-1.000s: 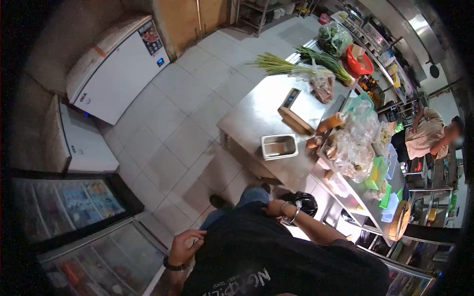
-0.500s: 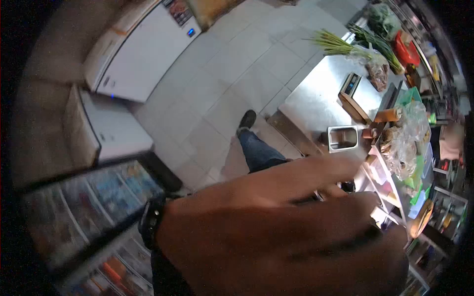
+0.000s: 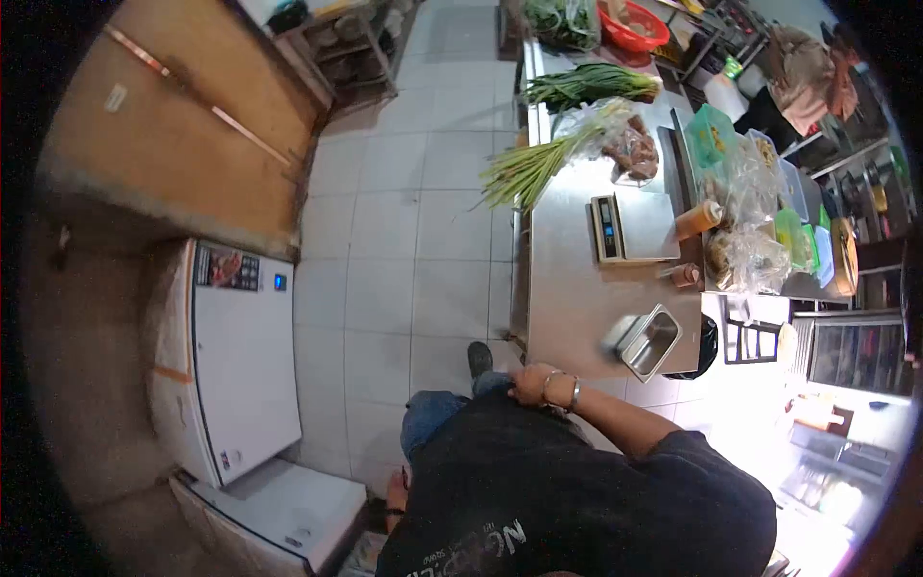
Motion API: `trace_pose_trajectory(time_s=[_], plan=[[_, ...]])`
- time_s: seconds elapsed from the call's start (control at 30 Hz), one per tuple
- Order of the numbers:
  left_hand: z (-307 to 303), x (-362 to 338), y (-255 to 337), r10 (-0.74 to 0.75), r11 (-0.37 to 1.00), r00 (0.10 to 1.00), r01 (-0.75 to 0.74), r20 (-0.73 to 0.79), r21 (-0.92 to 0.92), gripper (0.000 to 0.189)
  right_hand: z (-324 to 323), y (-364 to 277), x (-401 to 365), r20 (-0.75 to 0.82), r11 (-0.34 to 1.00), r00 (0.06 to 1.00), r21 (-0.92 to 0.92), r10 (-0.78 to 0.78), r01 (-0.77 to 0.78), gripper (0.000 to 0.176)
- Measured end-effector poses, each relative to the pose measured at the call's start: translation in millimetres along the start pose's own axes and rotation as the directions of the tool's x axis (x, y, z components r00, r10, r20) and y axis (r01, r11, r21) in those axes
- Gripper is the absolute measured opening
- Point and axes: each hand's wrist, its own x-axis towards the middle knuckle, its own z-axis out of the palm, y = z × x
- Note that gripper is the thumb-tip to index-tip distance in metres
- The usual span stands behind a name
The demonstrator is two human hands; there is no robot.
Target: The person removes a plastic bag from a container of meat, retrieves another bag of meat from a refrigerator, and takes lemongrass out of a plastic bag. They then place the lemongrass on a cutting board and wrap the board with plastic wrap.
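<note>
My right hand (image 3: 531,383), with bracelets at the wrist, is closed at the hem of my black shirt (image 3: 567,476), seemingly pinching the cloth. The steel counter (image 3: 567,298) lies just beyond it, with a small rectangular metal pan (image 3: 652,343) at the near corner. Low on the left, my left hand (image 3: 397,492) hangs beside my body, a dark band on its wrist. My shirt partly hides it, and its fingers are too small to read. A digital scale (image 3: 635,228) sits farther up the counter, near an orange-brown squeeze bottle (image 3: 699,220) and a small reddish jar (image 3: 685,276).
Green stalks (image 3: 527,171), a bag of brown pieces (image 3: 633,152), leafy greens (image 3: 591,87) and a red basket (image 3: 639,34) occupy the counter's far part. White chest freezers (image 3: 245,356) stand left across the tiled floor (image 3: 380,288). Another person (image 3: 803,82) is at upper right.
My left hand, large before the camera earlier, has dropped to my left side. The view has turned, and my right hand now shows at the shirt hem.
</note>
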Motion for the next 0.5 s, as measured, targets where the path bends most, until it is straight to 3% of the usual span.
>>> trace_pose_trajectory(time_s=[0.03, 0.13, 0.3, 0.37, 0.43, 0.47, 0.5], plan=[[-4, 2, -6, -0.045, 0.994, 0.997, 0.039, 0.056, 0.106, 0.037, -6, 0, 4, 0.013, 0.990, 0.998, 0.127, 0.058, -0.059, 0.045], [-19, 25, -12, -0.102, 0.971, 0.983, 0.065, 0.155, 0.228, 0.034, -42, -8, -1, 0.011, 0.975, 0.991, 0.175, 0.134, -0.134, 0.046], [-79, 120, 12, -0.023, 0.954, 0.965, -0.057, 0.263, 0.293, 0.031, -74, -10, 28, 0.021, 0.914, 0.973, 0.338, 0.231, -0.224, 0.044], [-112, 185, 31, 0.078, 0.936, 0.954, -0.170, 0.289, 0.310, 0.030, -99, -11, 48, 0.036, 0.890, 0.957, 0.359, 0.289, -0.283, 0.043], [-149, 258, 51, 0.327, 0.810, 0.888, -0.440, 0.324, 0.387, 0.029, -104, -6, 77, -0.163, 0.878, 0.902, 0.352, 0.399, -0.325, 0.042], [-170, 295, 67, 0.495, 0.659, 0.796, -0.605, 0.348, 0.446, 0.029, -120, -7, 79, -0.170, 0.871, 0.894, 0.357, 0.415, -0.336, 0.042], [-185, 331, 91, 0.672, 0.470, 0.640, -0.757, 0.371, 0.455, 0.029, -146, -7, 77, -0.310, 0.833, 0.810, 0.431, 0.497, -0.347, 0.045]])
